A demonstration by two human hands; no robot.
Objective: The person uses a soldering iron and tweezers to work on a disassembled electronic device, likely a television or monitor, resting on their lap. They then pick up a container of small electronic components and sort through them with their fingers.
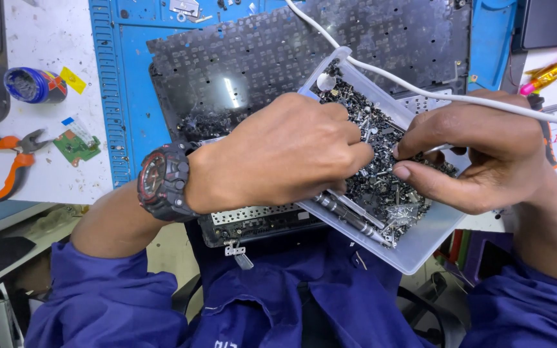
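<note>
A clear plastic tray (420,248) full of several small screws and metal bits rests tilted on a black perforated keyboard panel (259,51). My left hand (285,154), a red and black watch (162,182) on its wrist, reaches into the tray with its fingertips pinched among the screws. My right hand (478,154) is at the tray's right side, thumb and fingers closed on a thin metal tool, likely tweezers (438,149). A slim screwdriver (349,219) lies in the tray's near part. Whether my left fingers hold a screw is hidden.
A white cable (420,87) crosses over the tray and my right hand. The panel lies on a blue mat (120,96). Orange-handled pliers (8,158), a small green circuit board (75,147) and a blue tape roll (33,85) lie left. Pink and yellow pens (552,71) lie right.
</note>
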